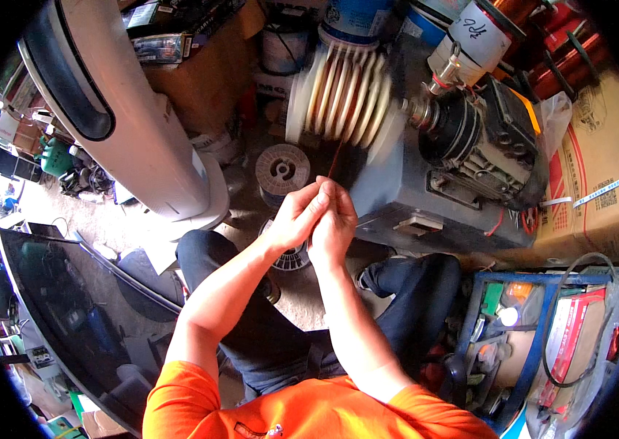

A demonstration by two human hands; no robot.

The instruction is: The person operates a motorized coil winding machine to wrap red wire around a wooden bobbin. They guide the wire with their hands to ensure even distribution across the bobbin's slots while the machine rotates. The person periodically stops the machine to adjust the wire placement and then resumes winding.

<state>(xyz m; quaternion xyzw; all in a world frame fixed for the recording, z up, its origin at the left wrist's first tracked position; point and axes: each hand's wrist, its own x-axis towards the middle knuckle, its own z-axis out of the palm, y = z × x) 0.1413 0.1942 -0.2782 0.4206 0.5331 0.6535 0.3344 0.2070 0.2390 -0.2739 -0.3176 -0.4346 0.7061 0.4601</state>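
Observation:
My left hand (296, 218) and my right hand (334, 223) meet in front of me, their fingertips pressed together. Between them they pinch a thin copper-coloured wire (336, 158), which runs up to a pale, ribbed coil-winding former (347, 95). Motion blurs the former's edges. It sits on the shaft of a dark electric motor (481, 139), mounted on a grey metal box (390, 186). Just beyond my left hand stands a grey wire spool (282, 172). A second spool (291, 257) is partly hidden under my wrists.
A tall white appliance (141, 139) rises at the left, above a dark glossy panel (75, 300). Cardboard boxes (602, 161) and copper wire reels (476, 40) crowd the right and far side. A blue-framed rack (536, 344) of small parts is near my right knee.

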